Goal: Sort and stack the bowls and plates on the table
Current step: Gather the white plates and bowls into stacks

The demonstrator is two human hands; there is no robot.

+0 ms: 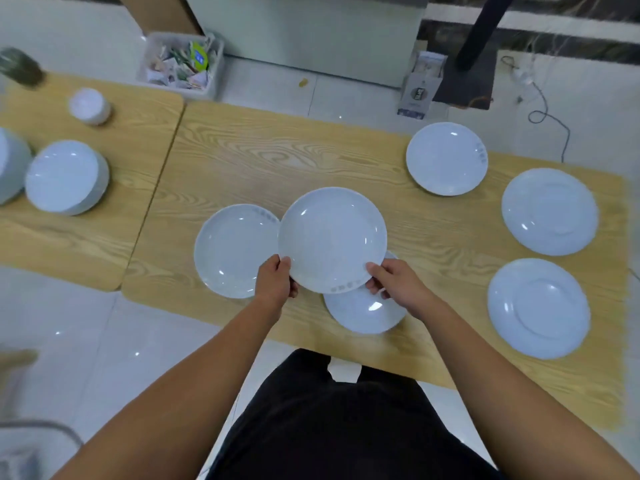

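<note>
white glazed plate (331,237) was held above the wooden table (242,150) at the centre of the frame, the left hand (275,282) and the right hand (394,282) each clamped on its near rim. to do this step well, it seemed best to keep it level and lower it centred on the plate at its left (232,251) or the one under it (360,313). grey marks on the rims were too blurred to read.

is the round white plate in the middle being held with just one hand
No, both hands grip the round white plate: the left hand at its near left rim and the right hand at its near right rim.
</note>
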